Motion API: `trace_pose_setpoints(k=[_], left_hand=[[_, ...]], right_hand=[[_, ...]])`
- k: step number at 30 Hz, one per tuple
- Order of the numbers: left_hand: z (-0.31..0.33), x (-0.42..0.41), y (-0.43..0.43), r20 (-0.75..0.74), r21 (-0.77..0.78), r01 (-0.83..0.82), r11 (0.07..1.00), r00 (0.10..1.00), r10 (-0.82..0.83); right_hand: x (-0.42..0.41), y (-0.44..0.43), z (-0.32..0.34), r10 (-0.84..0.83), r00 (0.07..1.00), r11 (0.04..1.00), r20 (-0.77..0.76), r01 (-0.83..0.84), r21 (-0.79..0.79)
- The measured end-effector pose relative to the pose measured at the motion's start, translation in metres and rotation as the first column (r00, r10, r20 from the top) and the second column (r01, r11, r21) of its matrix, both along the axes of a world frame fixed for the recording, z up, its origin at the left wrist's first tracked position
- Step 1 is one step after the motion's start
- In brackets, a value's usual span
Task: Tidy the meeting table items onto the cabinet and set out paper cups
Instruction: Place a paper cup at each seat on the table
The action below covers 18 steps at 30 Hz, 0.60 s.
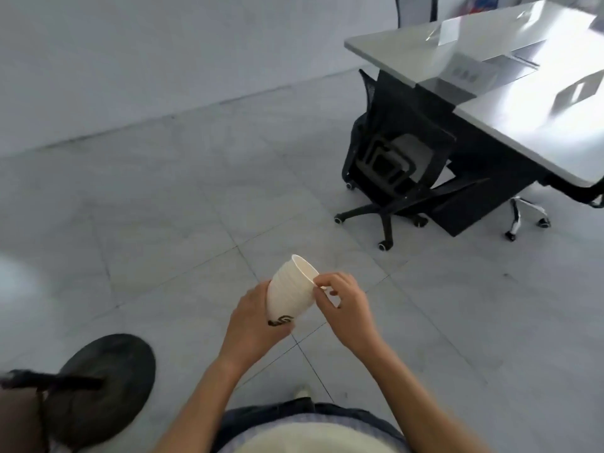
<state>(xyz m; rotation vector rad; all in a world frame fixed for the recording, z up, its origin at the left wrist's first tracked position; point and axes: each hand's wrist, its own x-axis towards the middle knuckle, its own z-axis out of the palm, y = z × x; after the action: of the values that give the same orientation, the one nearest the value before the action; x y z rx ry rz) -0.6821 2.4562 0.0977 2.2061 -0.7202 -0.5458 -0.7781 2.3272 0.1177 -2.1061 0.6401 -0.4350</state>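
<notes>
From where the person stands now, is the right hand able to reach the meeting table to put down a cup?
Probably not yet. The right hand is pinching the rim of the stack of paper cups held by the left hand, and the meeting table stands well ahead across open floor. Nothing blocks the way; stepping closer should do.

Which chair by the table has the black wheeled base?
The mesh-backed chair tucked under the table's near left end. Its star base and legs are black, while the other chair's base, further right, is white or silver.

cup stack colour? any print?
White paper cups, dark swirl logo near the base; head view.
</notes>
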Motion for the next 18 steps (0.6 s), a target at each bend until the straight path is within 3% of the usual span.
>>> trace_pose_setpoints(k=[4, 10, 18], left_hand=[[0.006, -0.006, -0.066, 0.066, -0.010, 0.172, 0.985, 0.983, -0.171], [0.008, -0.013, -0.144, 0.141, -0.024, 0.355, 0.935, 0.927, -0.348], [0.005, 0.012, -0.258, 0.222, -0.061, 0.493, 0.868, 0.854, -0.470]], right_hand=[[-0.029, -0.052, 0.000, -0.216, 0.973, 0.971, 0.085, 0.205, 0.124], [-0.047, -0.107, 0.003, -0.427, 0.898, 0.859, 0.109, 0.365, 0.358], [-0.031, -0.204, 0.009, -0.541, 0.835, 0.776, 0.102, 0.449, 0.443]])
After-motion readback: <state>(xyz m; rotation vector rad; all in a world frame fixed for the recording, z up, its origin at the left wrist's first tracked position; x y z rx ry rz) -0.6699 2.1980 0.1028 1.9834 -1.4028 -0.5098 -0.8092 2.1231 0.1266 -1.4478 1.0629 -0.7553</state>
